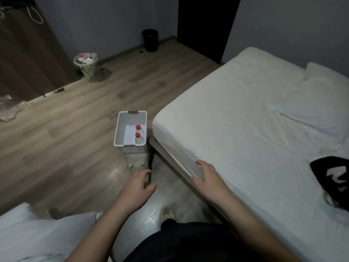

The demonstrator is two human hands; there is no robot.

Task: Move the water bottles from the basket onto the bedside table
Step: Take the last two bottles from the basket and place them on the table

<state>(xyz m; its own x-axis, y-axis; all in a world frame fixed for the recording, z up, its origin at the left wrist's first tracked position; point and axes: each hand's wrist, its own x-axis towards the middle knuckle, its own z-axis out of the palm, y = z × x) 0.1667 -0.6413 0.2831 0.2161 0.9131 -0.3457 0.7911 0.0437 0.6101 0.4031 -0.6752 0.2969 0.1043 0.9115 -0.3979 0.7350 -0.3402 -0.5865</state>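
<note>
1. The white basket (120, 129) stands on the floor just beside the corner of the bed (245, 129). Two water bottles (137, 135) stand upright along its right wall, red caps up.
2. The bottles are probably smooth, thin plastic that dents under a squeeze, so taking each by the neck below the cap looks safest.
3. The left hand (138, 186) hovers short of the basket, its grip loosely curled and holding nothing.
4. The right hand (209, 178) hovers by the mattress edge, its grip spread and empty. Whether it touches the mattress cannot be told.
5. No bedside surface is in view.
</note>
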